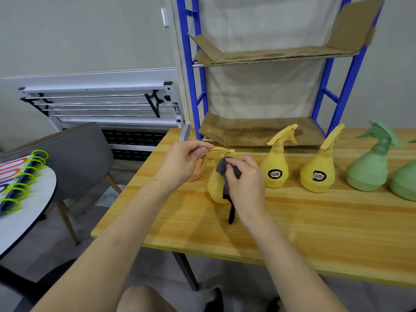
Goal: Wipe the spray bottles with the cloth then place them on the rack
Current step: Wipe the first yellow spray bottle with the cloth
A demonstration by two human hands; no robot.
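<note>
A yellow spray bottle (215,188) stands on the wooden table (292,221) in front of me. My left hand (182,163) pinches its spray head at the top. My right hand (245,183) grips a grey cloth (225,174) and presses it against the bottle's neck and side; a dark end of the cloth hangs down to the table. Two more yellow spray bottles (275,163) (318,174) stand upright to the right, then a green spray bottle (371,163) and part of another green one (405,181). The blue rack (193,86) stands behind with cardboard-lined shelves.
An orange bottle (195,172) is partly hidden behind my left hand. A grey chair (76,158) and a white round table (27,210) with green-ringed items sit at the left. A white folded drying rack (101,102) leans on the wall.
</note>
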